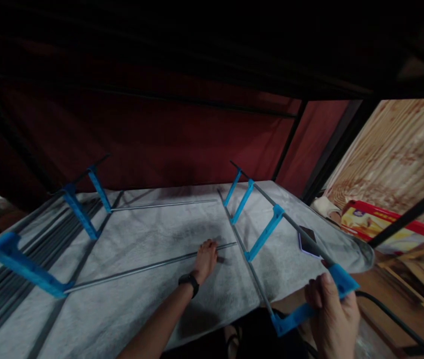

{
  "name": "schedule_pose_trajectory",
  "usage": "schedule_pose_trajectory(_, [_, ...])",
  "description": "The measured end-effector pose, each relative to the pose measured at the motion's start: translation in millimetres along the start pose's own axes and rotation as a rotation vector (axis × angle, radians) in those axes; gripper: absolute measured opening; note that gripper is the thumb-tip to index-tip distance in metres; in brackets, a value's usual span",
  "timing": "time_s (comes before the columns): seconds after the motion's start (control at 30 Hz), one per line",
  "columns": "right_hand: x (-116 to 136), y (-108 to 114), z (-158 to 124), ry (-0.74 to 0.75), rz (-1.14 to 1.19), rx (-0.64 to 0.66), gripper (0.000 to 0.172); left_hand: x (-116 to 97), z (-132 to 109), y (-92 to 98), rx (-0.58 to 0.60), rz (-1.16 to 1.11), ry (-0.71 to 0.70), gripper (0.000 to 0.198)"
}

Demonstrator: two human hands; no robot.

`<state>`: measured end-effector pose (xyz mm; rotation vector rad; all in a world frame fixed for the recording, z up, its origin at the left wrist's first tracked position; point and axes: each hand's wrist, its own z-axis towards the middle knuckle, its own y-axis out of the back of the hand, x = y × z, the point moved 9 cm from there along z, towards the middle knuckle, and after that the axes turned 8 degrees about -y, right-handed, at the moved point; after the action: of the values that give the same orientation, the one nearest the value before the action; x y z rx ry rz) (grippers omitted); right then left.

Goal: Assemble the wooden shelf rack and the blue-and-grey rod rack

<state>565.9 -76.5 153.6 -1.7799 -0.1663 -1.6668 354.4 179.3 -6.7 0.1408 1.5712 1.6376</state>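
My left hand [205, 259] reaches over a white cloth sheet [152, 279] and pinches a thin grey metal rod [137, 270] near its right end; a black watch sits on that wrist. My right hand [333, 311] is closed round the nearest blue plastic connector [311, 305] of a side frame. That frame is a pair of dark rods [290, 219] joined by several blue connectors [266, 232]. The rod's left end sits in a blue connector [25, 267] of the matching left frame.
A second grey rod [163, 204] spans the far side between the frames. Dark red fabric [159, 134] hangs behind. A small dark card [307, 240] lies by the right frame. At right a red-and-yellow box [376, 222] sits before a wood-grain panel [402, 149].
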Motion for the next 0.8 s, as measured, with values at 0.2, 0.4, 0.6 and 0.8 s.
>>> schedule_pose_trajectory(0.2, [-33, -5, 1, 0.035, -0.018, -0.031, 0.028, 0, 16, -18.9, 0.079, 0.033, -0.039, 0.046])
schedule_pose_trajectory(0.4, [-61, -1, -12, -0.02, 0.101, -0.059, 0.029, 4, 19, -14.6, 0.042, -0.064, -0.03, 0.041])
schedule_pose_trajectory(0.6, [-62, -3, -13, -0.029, 0.104, -0.028, 0.029, -2, 17, -10.9, 0.07, -0.106, -0.065, 0.049])
schedule_pose_trajectory(0.8, [-60, -9, 13, 0.002, 0.067, -0.005, 0.031, -7, 9, -11.7, 0.108, -0.015, -0.101, 0.057])
